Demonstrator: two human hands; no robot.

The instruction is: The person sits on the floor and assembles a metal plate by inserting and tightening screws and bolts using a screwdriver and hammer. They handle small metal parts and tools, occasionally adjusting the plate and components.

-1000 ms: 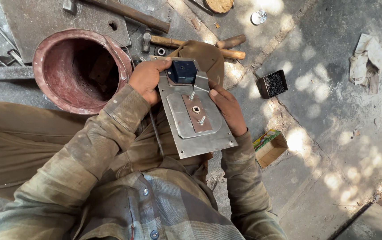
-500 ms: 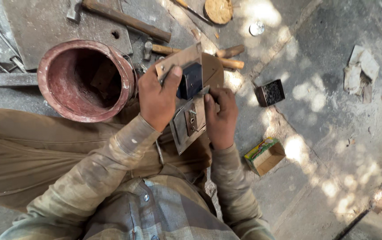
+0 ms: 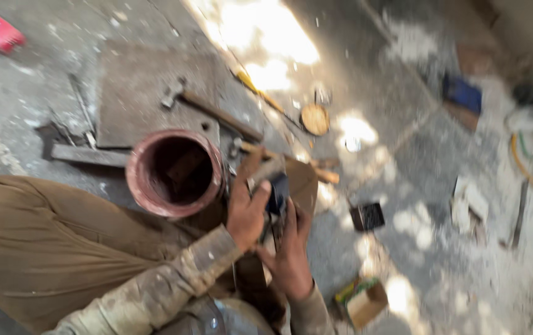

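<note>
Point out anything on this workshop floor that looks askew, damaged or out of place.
Nothing is clearly damaged; the picture is motion-blurred. The left hand and right hand grip a grey metal plate with a dark block, now turned edge-on rather than flat. Beside it, the small open cardboard box lies tilted, and a wooden-handled hammer lies loose across the square steel slab.

A dull grey metal plate (image 3: 275, 214) with a dark matt block on it sits between dusty hands, the left hand (image 3: 246, 211) and right hand (image 3: 291, 254). At left, a rust-red pipe (image 3: 173, 170) looks rough and matt. The concrete floor (image 3: 415, 155) is gritty; sleeves are stained, coarse cloth.
</note>
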